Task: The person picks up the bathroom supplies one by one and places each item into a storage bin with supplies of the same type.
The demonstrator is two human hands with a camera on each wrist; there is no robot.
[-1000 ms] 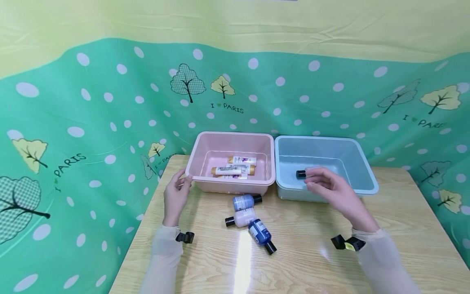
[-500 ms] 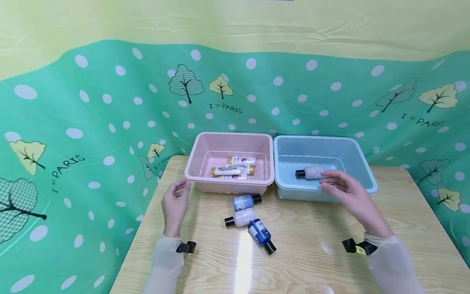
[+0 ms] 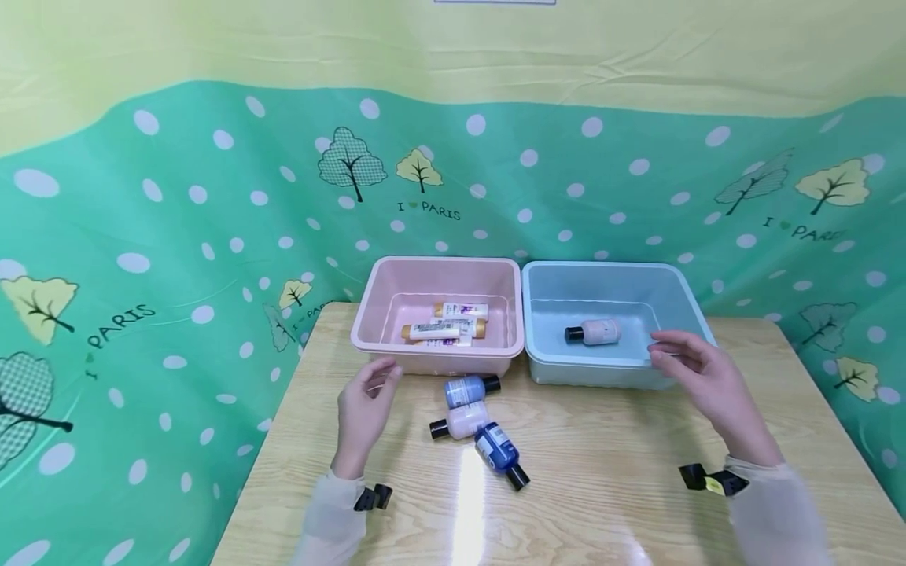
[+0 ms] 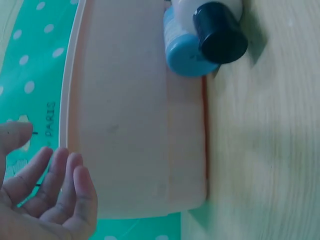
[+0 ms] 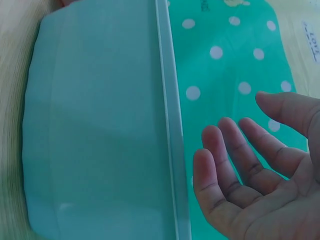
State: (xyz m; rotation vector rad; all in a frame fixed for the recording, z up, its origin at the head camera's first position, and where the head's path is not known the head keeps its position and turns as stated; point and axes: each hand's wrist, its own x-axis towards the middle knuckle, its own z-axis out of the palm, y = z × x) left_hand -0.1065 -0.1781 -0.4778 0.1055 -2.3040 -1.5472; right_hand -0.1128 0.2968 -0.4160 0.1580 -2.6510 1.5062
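Note:
My left hand (image 3: 366, 413) hovers in front of the pink bin (image 3: 439, 363), fingers relaxed and holding nothing. To its right on the table lie a light blue bottle (image 3: 464, 391), a pale pink bottle (image 3: 468, 420) and a dark blue bottle (image 3: 498, 448), all with black caps and lying close together. My right hand (image 3: 715, 385) is at the front right corner of the blue bin (image 3: 602, 372), empty, its fingers loosely bent. Inside that bin another pale pink bottle (image 3: 600, 332) lies on its side. In the right wrist view the right hand (image 5: 255, 185) shows apart fingers and a bare palm.
Several white tubes with gold caps (image 3: 435, 331) lie in the pink bin. The two bins stand side by side at the back of the wooden table (image 3: 587, 487). Behind them hangs a green dotted cloth (image 3: 524, 181).
My right hand has let go of the pale pink bottle in the blue bin and drawn back to the right. My left hand has left the pink bin's corner and come right, towards the bottles.

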